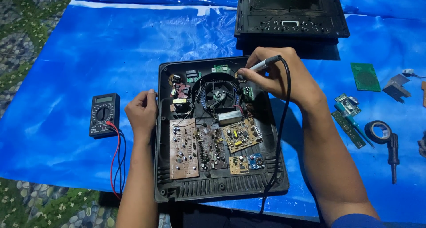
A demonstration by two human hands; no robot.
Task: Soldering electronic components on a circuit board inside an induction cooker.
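Cataloguing the lot as we found it on the blue tarpaulin (66,68):

1. Opened black appliance base (220,192), at the tarpaulin's middle, its near edge close to the tarpaulin's near edge. Inside: a round fan (218,96) toward the far edge, brown circuit boards (184,148) along the near half, a small blue board (256,161) at the near right.

2. Right hand (277,75), fingers pinched pen-fashion around a grey-handled soldering iron (262,65); its tip sat at the base's far edge, just right of the fan. A black cord (284,121) ran back over the base's right side.

3. Left hand (142,112), fingers curled over the base's left wall, steadying it.

4. Step in hand, as we judged it: working a joint near the fan. The next move seemed to call for a still tip and a firmly held base.

5. Black multimeter (104,115) with red and black leads (116,157), left of the base, untouched.

6. Black top cover (290,15), at the tarpaulin's far edge.

7. Right edge: green square board (365,76), grey metal bracket (396,88), green-handled screwdriver (355,123), roll of black tape (378,131), a black-handled tool (393,154).

8. Labels: a small yellow rectangular sticker (179,101) left of the fan; we could not tell its print.
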